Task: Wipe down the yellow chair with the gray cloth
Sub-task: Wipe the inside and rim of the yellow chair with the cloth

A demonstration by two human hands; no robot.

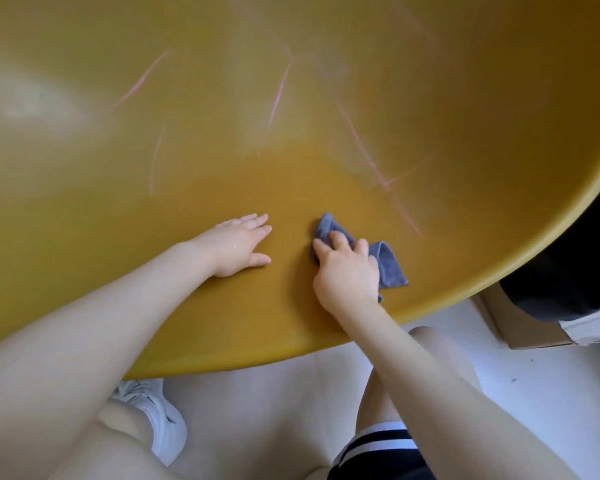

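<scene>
Cloth-wise, the gray cloth [371, 258] is bunched under the right hand [347, 271] near the yellow chair [291, 98] front edge; left hand [236, 245] lies flat beside it. Pink streaks [378, 168] sit further up, away from both hands, nearer the right.

Head view looks steeply down, close over the yellow chair [222, 150] seat.

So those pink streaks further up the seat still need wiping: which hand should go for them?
The right hand: it already grips the gray cloth, just below the nearest pink streaks. The left hand rests flat, holding nothing.
</scene>
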